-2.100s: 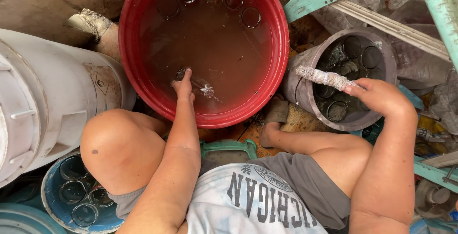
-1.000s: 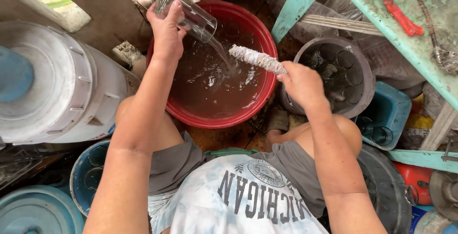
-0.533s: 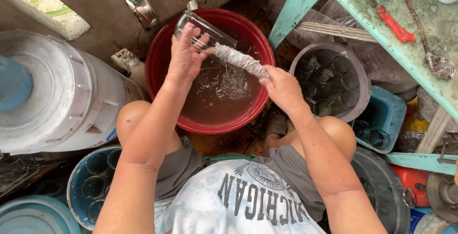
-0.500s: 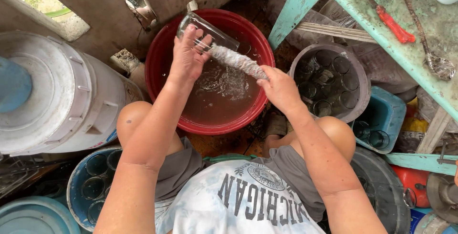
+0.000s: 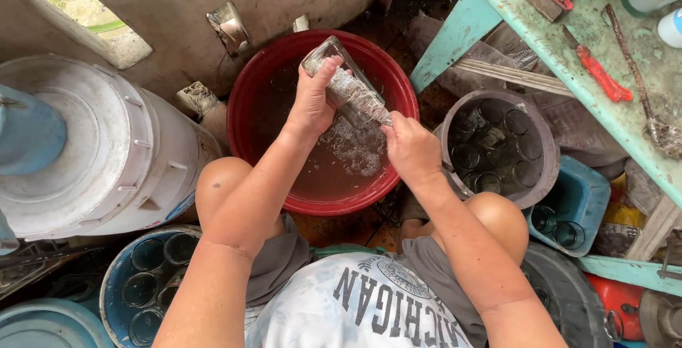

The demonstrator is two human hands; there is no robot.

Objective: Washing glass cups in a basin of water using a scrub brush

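My left hand (image 5: pixel 312 99) grips a clear drinking glass (image 5: pixel 331 59), tilted on its side above a red basin (image 5: pixel 252 85) of brownish water. My right hand (image 5: pixel 410 150) holds a soapy bottle brush (image 5: pixel 357 96) whose bristled end is pushed into the glass. Foam drips onto the water below. I squat with both knees either side of the basin's near rim.
A grey bucket (image 5: pixel 541 142) with several glasses stands right of the basin, a blue tub (image 5: pixel 582 199) beyond it. Another blue bucket (image 5: pixel 117 277) of glasses sits lower left. A large white drum (image 5: pixel 106 156) fills the left. A turquoise bench (image 5: pixel 611 99) with red-handled tools crosses the upper right.
My left hand lifted the glass out of the water and tilted it. My right hand brought the brush over from the grey bucket and pushed it into the glass.
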